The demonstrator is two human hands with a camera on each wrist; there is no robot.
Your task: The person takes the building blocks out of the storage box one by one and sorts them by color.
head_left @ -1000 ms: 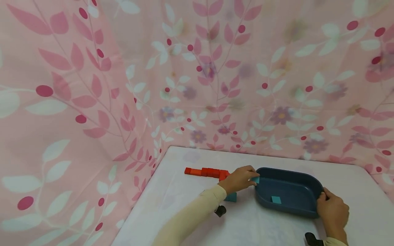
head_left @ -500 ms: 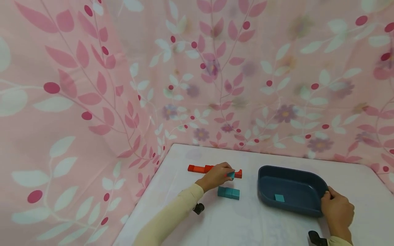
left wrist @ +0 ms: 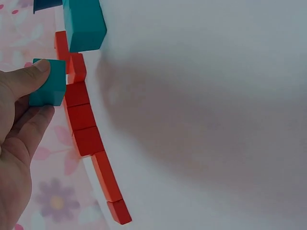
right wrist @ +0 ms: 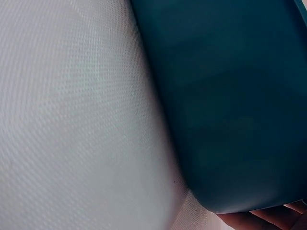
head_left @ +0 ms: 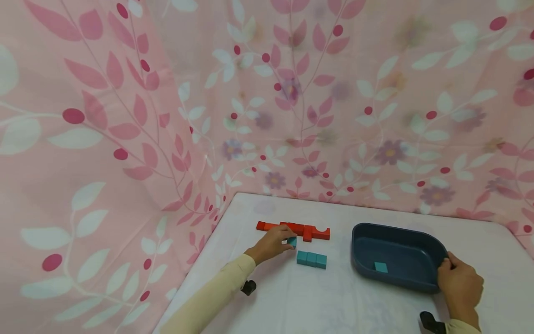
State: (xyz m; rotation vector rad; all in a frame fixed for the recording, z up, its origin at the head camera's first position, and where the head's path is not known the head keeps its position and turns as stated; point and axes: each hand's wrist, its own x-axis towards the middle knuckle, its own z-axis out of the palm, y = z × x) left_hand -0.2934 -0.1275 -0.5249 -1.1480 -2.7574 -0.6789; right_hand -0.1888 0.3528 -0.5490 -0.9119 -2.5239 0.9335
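Observation:
My left hand (head_left: 272, 242) pinches a teal block (left wrist: 50, 82) between thumb and fingers, just left of a short row of teal blocks (head_left: 311, 260) on the table. Behind that row lies a line of red blocks (head_left: 295, 228), partly covered by the left hand in the head view. On the right, my right hand (head_left: 460, 281) grips the right end of a dark blue tray (head_left: 399, 284), its fingers (right wrist: 268, 218) under the rim in the right wrist view. One teal block (head_left: 380, 267) lies inside the tray, near its front left.
The white-covered table (head_left: 333, 301) meets a pink floral curtain (head_left: 317, 116) at the back and left. A black wrist strap piece (head_left: 249, 287) hangs below the left sleeve, another black piece (head_left: 431, 322) by the right wrist.
My left hand has moved left from the tray's left rim, carrying the teal block past the red line to the left of the teal row. The right hand stays on the tray.

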